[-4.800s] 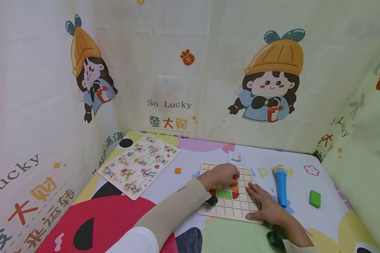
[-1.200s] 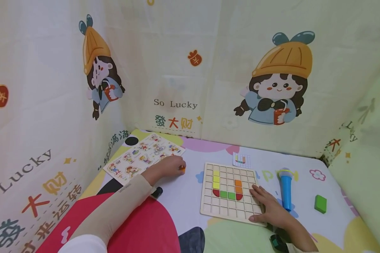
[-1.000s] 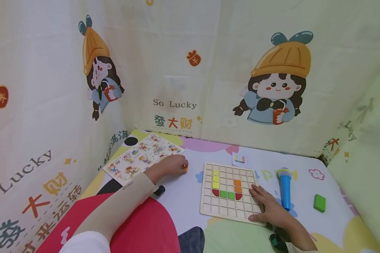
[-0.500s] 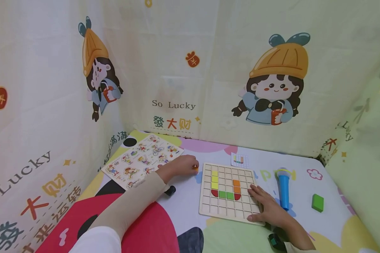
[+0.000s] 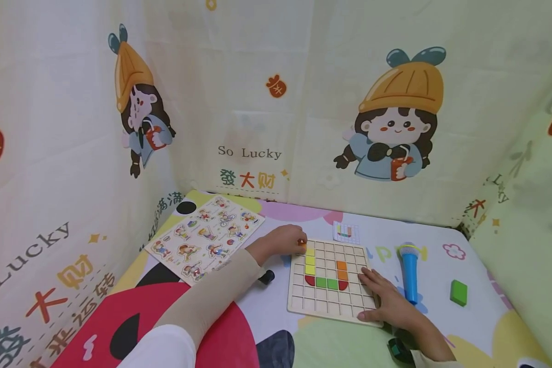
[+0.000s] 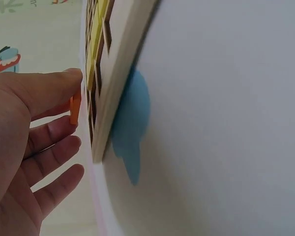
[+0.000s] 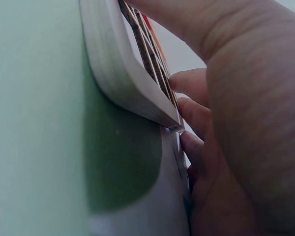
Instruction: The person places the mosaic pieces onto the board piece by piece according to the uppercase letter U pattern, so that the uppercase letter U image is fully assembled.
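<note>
My left hand (image 5: 281,241) pinches a small orange tile (image 6: 75,109) between thumb and fingers, at the upper left corner of a wooden grid board (image 5: 299,302). The left wrist view shows its other fingers loosely spread. Set in the board are yellow tiles (image 5: 310,260), green tiles (image 5: 326,283), red rounded tiles (image 5: 343,285) and orange tiles (image 5: 342,269), together forming a U. My right hand (image 5: 388,304) rests on the board's right edge with fingers spread. In the right wrist view, its fingertips (image 7: 187,81) touch the board beside the grid.
Behind the board lies a small pattern card (image 5: 347,233) with a printed U. A blue toy microphone (image 5: 410,276) and a green block (image 5: 458,292) lie to the right. A picture puzzle board (image 5: 202,240) with cartoon children is on the left.
My left hand picked up the loose orange tile near the puzzle board and carried it right to the grid board. An orange tile was added to the U earlier. My right hand stays put.
</note>
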Available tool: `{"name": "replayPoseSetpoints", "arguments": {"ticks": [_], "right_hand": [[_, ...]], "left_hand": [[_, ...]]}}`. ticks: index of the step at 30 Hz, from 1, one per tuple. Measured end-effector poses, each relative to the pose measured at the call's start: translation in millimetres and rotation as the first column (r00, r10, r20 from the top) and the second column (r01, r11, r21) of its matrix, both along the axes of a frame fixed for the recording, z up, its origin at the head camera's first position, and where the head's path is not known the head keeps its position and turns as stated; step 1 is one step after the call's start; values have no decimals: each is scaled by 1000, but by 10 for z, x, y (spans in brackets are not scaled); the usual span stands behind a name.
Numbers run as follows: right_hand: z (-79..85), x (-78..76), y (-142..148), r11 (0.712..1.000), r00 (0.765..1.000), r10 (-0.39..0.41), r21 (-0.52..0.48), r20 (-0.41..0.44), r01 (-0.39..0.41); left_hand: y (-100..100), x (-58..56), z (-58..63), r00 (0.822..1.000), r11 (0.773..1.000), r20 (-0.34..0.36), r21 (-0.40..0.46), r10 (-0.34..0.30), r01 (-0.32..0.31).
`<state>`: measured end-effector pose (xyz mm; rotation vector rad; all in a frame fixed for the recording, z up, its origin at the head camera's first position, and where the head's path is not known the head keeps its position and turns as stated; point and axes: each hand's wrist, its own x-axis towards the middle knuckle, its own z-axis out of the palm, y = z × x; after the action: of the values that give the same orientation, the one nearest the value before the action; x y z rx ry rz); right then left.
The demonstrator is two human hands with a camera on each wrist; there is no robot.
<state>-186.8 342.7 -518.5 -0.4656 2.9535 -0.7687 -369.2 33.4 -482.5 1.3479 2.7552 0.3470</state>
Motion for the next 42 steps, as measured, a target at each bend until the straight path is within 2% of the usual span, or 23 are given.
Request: {"name": "replayPoseSetpoints", "arguments": {"ticks": [11, 23, 28, 34, 42], "right_hand": [[9, -1, -3, 1000, 1000, 3, -4, 7, -3], [14, 2, -12, 1000, 999, -14, 5, 29, 14], [15, -4, -8, 1000, 999, -17, 14, 42, 17], [17, -8, -13, 1000, 999, -23, 9, 45, 23], [5, -1, -14, 1000, 999, -15, 11, 29, 14]], "left_hand": [[364, 65, 28, 999, 998, -11, -26, -53, 52], [753, 154, 21, 997, 997, -23, -28, -75, 74], [904, 206, 87, 995, 994, -27, -54, -96, 94], [1008, 247, 137, 997, 995, -23, -73, -74, 72], [1076, 246, 53, 999, 997, 24, -61, -39, 40]]}}
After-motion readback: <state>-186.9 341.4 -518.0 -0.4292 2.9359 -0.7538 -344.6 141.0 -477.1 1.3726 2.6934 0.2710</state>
